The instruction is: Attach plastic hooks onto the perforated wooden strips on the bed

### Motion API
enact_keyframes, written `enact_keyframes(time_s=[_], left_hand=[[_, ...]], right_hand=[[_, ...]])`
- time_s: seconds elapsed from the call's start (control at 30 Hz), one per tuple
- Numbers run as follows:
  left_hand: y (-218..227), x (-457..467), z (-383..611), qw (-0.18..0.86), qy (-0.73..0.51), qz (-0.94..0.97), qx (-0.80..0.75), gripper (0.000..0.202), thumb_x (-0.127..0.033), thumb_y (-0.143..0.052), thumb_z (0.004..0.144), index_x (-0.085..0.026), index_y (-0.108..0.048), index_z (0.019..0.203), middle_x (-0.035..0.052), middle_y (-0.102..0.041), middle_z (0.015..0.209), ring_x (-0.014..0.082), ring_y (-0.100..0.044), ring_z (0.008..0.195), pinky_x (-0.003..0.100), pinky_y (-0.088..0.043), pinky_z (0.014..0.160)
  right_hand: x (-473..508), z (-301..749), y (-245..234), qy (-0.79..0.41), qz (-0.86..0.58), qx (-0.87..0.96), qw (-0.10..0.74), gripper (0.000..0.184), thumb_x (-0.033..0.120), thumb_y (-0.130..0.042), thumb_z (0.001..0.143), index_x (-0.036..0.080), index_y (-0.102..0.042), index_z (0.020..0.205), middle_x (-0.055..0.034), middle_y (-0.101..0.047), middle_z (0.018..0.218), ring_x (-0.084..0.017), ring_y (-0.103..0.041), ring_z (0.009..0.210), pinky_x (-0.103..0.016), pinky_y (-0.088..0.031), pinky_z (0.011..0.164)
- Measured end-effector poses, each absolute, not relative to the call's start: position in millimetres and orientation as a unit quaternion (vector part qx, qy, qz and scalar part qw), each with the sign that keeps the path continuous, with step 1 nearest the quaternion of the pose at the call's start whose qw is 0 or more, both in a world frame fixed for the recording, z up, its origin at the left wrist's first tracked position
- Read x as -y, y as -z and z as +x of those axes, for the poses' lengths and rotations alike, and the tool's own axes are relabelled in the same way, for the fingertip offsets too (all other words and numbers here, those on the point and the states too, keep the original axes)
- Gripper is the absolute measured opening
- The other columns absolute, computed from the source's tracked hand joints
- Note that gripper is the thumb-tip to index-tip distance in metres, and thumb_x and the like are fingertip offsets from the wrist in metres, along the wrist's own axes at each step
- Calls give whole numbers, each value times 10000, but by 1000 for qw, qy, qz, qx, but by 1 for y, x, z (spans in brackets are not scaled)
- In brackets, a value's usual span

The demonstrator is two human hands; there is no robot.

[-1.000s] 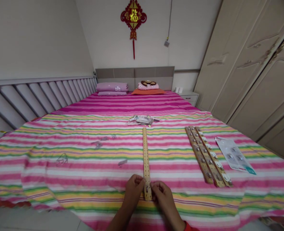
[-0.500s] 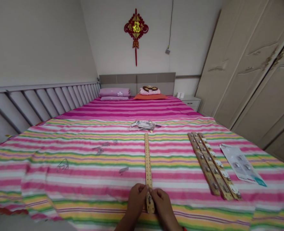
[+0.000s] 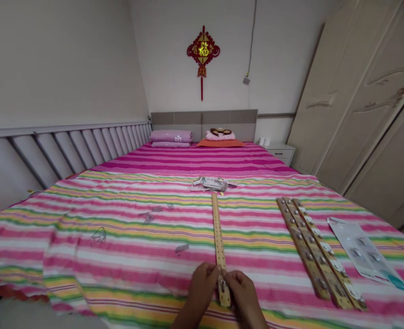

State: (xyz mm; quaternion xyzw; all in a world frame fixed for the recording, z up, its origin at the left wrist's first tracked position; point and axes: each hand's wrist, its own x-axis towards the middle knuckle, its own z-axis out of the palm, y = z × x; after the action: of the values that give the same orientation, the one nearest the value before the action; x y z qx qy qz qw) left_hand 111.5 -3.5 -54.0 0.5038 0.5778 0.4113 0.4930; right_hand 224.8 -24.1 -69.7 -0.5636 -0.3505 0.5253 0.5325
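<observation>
A narrow wooden strip (image 3: 218,233) with rows of small holes lies lengthwise on the striped bedspread in front of me. Near its close end sits a small shiny metal piece (image 3: 223,286). My left hand (image 3: 202,284) is closed in a pinch over the strip from the left. From the right, my right hand (image 3: 241,289) pinches at the same spot, its fingertips almost meeting the left ones. Whatever the fingertips hold is too small and covered to make out.
Several strips carrying metal pieces (image 3: 306,249) lie to the right, beside a clear blister pack (image 3: 366,253). Beyond the strip rests a plastic-wrapped bundle (image 3: 212,183). Loose small clear pieces (image 3: 181,248) and a thin wire-like tangle (image 3: 99,235) lie left.
The view has turned slightly, so the scene sits further right and a little lower. Both hands stay pinched over the same part of the wooden strip.
</observation>
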Motion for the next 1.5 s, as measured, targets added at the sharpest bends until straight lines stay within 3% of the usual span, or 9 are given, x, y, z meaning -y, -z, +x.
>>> enact_keyframes(time_s=[0.1,0.23,0.37,0.77,0.87,1.03,1.17,1.37,1.5], left_hand=[[46,8,94,453,-425,535,-573,279,-447,-555,741,-180,-636,734,30,-660,686,171,-595,642,261,-448,594],[31,-1,52,271,-484,585,-592,221,-371,-545,756,-193,-648,837,47,-641,775,183,-587,702,288,-467,664],[29,-14,14,148,-488,606,-610,179,-289,-524,742,-193,-637,844,70,-628,858,221,-600,823,353,-486,771],[31,-23,-5,150,-436,637,-618,190,-309,-479,777,-208,-637,746,44,-628,795,210,-596,773,340,-472,724],[21,-24,-5,202,-470,599,-616,186,-351,-546,731,-197,-634,676,30,-622,712,193,-580,707,304,-448,674],[-4,-10,9,464,-525,421,-576,321,-453,-722,575,-157,-639,669,-32,-559,542,90,-464,492,201,-342,482],[-26,13,37,620,-540,268,-502,409,-394,-846,434,-148,-639,687,-40,-574,566,55,-493,512,147,-303,445],[-40,36,78,696,-527,219,-436,363,-310,-864,467,-144,-644,704,-18,-616,655,57,-552,581,138,-358,492],[-36,38,93,702,-512,239,-433,387,-331,-863,454,-145,-655,721,-21,-607,629,57,-535,570,143,-328,483]], right_hand=[[30,228,65,-529,-582,340,516,466,635,-688,571,207,-504,545,51,-491,386,-113,-442,324,-230,-319,310],[38,232,61,-538,-589,351,490,496,687,-588,651,219,-483,526,50,-465,367,-122,-441,314,-239,-325,311],[40,236,66,-514,-574,363,525,495,681,-604,642,219,-478,518,55,-442,385,-110,-418,344,-237,-309,346],[50,249,33,-472,-556,393,559,509,701,-624,583,207,-526,510,37,-467,437,-110,-408,380,-248,-321,393],[50,249,29,-481,-538,402,563,474,669,-635,605,206,-553,542,37,-474,443,-109,-408,380,-247,-320,390],[47,242,19,-502,-506,407,571,446,623,-672,601,193,-559,569,33,-508,480,-102,-436,395,-230,-335,385],[45,229,0,-533,-484,406,563,450,623,-678,596,190,-560,634,77,-436,410,-73,-374,327,-200,-287,337],[36,218,-28,-534,-437,431,581,413,553,-727,588,163,-616,666,38,-561,530,-64,-437,360,-193,-323,357],[32,222,-32,-542,-436,427,578,389,525,-736,594,162,-639,695,43,-555,489,-81,-451,368,-195,-330,349]])
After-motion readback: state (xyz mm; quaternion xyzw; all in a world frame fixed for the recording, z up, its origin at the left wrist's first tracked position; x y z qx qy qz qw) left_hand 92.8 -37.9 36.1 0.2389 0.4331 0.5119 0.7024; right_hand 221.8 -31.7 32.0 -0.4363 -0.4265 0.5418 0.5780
